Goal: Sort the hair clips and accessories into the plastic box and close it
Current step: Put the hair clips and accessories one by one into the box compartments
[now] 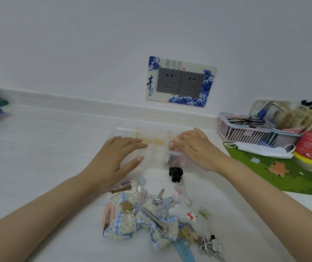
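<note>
Sorting step under way. Plastic box (155, 146) lies open near counter's back edge. Left hand (117, 157) flat, open, steadying box. Right hand (191, 148) fingers curled over right compartment; grip unclear. Clip pile (151, 214) at front edge awaits; next: pick black claw clip (175, 173) just beside box.

We have one view only, from a wide-angle camera worn on the head, looking forward and down along both forearms. It sits close above the white table (38, 148), facing the wall (151, 25) with its socket plate (180, 81). The edges bend with the lens.
</note>
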Motion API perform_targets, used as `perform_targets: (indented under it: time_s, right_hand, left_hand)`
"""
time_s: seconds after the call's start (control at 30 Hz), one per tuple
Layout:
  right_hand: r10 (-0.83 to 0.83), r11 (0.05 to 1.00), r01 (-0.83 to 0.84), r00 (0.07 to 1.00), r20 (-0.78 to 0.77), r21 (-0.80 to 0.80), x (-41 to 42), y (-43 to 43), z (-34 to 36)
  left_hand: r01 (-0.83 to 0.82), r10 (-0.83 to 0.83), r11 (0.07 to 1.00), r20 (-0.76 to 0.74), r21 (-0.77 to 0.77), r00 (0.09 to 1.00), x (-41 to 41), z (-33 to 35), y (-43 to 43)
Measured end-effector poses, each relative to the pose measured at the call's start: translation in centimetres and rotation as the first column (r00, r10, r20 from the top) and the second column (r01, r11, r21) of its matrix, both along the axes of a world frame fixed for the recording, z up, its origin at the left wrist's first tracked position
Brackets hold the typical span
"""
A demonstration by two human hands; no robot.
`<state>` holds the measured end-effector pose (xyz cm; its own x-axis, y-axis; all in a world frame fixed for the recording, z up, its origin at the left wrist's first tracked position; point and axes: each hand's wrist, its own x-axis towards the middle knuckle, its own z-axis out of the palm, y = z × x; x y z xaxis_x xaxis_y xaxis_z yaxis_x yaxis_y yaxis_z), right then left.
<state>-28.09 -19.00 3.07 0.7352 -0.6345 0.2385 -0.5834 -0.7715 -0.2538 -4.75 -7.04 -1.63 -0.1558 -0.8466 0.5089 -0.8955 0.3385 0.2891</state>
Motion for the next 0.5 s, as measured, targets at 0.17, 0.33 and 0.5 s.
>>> perform_targets:
  time_s: [0.17,0.33,0.5]
  right_hand:
    - [0.094,0.981,-0.138,0.951,0.294,0.133,-0.6,5.4,0.2]
    - [0.08,0.924,-0.122,0.989,0.128,0.363,-3.2,8.9,-0.7]
    - [-0.049,0.914,0.025,0.998,0.05,0.404,-5.3,9.7,-1.5]
  left_hand:
    - [0.067,-0.053,0.986,-0.095,0.155,0.994,-0.4,2.8,3.1]
    - [0.223,-0.139,0.91,-0.249,0.35,0.958,-1.8,2.8,6.8]
    - [0.248,-0.185,0.909,-0.208,0.336,0.96,-4.7,1.2,7.1]
